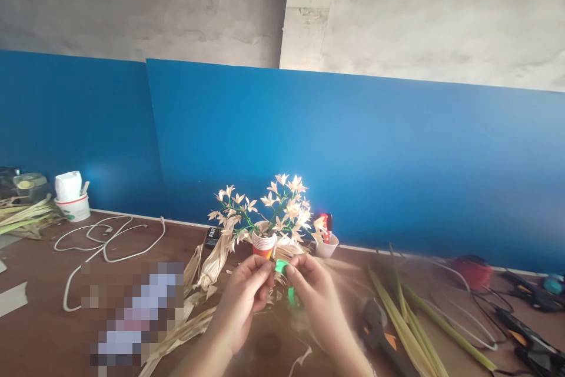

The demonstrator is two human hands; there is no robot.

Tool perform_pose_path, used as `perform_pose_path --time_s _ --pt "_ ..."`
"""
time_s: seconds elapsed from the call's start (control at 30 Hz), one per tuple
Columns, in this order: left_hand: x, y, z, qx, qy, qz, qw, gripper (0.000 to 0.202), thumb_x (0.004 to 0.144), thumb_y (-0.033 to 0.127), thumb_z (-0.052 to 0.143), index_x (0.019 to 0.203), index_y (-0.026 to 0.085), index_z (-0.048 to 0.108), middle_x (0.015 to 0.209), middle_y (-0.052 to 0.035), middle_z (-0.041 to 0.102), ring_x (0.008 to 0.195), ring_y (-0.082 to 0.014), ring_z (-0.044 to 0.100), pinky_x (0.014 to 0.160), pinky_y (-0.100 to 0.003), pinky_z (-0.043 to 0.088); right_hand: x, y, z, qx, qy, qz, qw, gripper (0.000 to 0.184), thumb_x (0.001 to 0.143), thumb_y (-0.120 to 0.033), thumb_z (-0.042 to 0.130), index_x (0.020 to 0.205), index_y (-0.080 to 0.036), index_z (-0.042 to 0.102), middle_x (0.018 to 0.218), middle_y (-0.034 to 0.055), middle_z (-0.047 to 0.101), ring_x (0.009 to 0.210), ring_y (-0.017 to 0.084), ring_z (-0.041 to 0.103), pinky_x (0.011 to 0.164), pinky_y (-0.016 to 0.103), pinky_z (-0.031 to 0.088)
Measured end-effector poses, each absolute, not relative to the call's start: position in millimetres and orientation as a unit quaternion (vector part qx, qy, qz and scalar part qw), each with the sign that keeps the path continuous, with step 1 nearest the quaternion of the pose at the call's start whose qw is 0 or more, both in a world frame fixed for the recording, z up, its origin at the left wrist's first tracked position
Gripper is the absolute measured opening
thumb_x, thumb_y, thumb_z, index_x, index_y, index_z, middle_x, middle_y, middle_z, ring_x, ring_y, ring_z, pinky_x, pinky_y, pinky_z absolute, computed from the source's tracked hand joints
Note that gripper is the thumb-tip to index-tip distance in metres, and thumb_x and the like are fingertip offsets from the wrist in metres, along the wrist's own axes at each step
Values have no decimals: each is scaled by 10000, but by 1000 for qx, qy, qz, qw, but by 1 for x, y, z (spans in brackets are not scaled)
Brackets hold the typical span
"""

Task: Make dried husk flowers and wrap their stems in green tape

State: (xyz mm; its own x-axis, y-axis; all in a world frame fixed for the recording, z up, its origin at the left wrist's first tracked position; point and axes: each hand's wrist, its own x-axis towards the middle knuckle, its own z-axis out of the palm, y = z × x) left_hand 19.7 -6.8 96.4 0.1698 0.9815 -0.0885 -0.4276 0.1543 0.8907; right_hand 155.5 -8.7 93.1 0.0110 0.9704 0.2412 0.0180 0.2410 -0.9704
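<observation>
Both hands are close together over the table in the head view, in front of a paper cup [263,243] of pale husk flowers [292,207] on green stems. My right hand [315,286] is closed, thumb and forefinger pinching a strip of green tape [281,266]. More green tape [292,296], curved like part of a roll, shows under that hand. My left hand [248,289] is closed in a pinch just left of the strip. What lies between its fingertips is too small or hidden to make out.
Dry husks [216,265] lie left of the cup. A small white cup [327,245] holds a red marker [326,225]. On the right are long green leaves [412,318], a glue gun [379,330] and cords. A white cable [106,242] lies left; a blue partition [353,159] stands behind.
</observation>
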Motion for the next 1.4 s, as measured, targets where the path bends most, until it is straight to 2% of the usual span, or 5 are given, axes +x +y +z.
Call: perform_pose_path --time_s 0.23,0.67,0.87,1.2,1.4 --pt "27 -12 95 383 379 552 636 314 620 407 754 650 169 552 505 59 486 427 -47 329 397 -169 202 153 -8 90 -470 -565 345 583 315 775 -476 610 697 -183 522 645 -12 529 609 129 468 572 232 393" --pt "34 -16 91 372 377 582 617 257 628 365 753 648 174 583 506 46 515 458 -81 419 422 -184 324 144 -11 75 -512 -601 228 570 166 870 -320 463 744 -213 467 645 -27 534 560 119 489 522 213 388" --pt "35 -19 91 367 375 578 625 275 622 370 770 654 169 585 504 48 509 464 -78 426 424 -184 329 142 -13 79 -506 -591 241 581 126 873 -305 456 788 -217 485 678 -16 570 588 128 537 537 213 416" --pt "42 -15 75 384 369 596 602 373 577 490 779 635 173 592 508 37 519 452 -80 413 435 -200 334 140 -17 84 -520 -571 271 574 273 867 -438 492 725 -205 475 661 -15 534 560 114 474 501 212 394" --pt "39 -23 87 431 366 586 581 306 662 437 738 671 167 594 559 39 534 473 -76 422 450 -187 340 141 -17 88 -490 -536 337 600 289 825 -472 536 729 -215 445 661 -33 493 603 131 463 554 239 394"
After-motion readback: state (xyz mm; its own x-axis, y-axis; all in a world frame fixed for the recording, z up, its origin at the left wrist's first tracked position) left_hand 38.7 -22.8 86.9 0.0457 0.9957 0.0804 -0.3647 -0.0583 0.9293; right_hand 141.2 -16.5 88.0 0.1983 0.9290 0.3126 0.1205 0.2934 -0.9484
